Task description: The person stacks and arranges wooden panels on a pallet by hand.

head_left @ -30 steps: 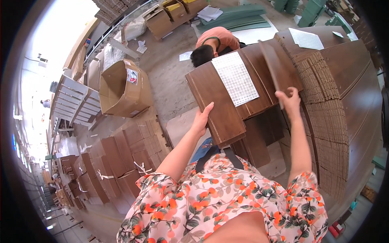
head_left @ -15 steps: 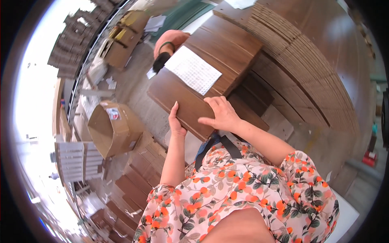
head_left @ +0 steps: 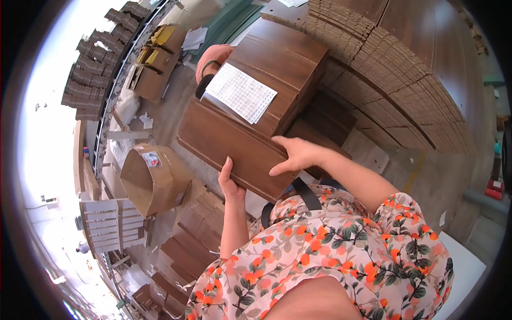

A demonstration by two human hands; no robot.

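Note:
A brown wood-grain panel (head_left: 229, 141) lies across my hands, tilted, beside the near side of a stack of similar brown panels (head_left: 282, 48). My left hand (head_left: 232, 186) grips its near edge, thumb on the face and fingers hidden below. At the panel's right end, my right hand (head_left: 301, 154) has its thumb on the face and its index finger by the far edge; the other fingers are hidden. A white sheet of small round stickers (head_left: 242, 93) lies on the stack, next to the panel.
Another person's pink-sleeved arm (head_left: 213, 56) reaches in behind the stack. High piles of brown boards (head_left: 394, 80) stand at the right. An open cardboard box (head_left: 154, 178) sits at the left, near flat brown pieces (head_left: 186, 248) on the floor.
The panel has shifted left and toward me, and more of its face shows. My right hand has gone from lying spread on top to holding the panel's right end.

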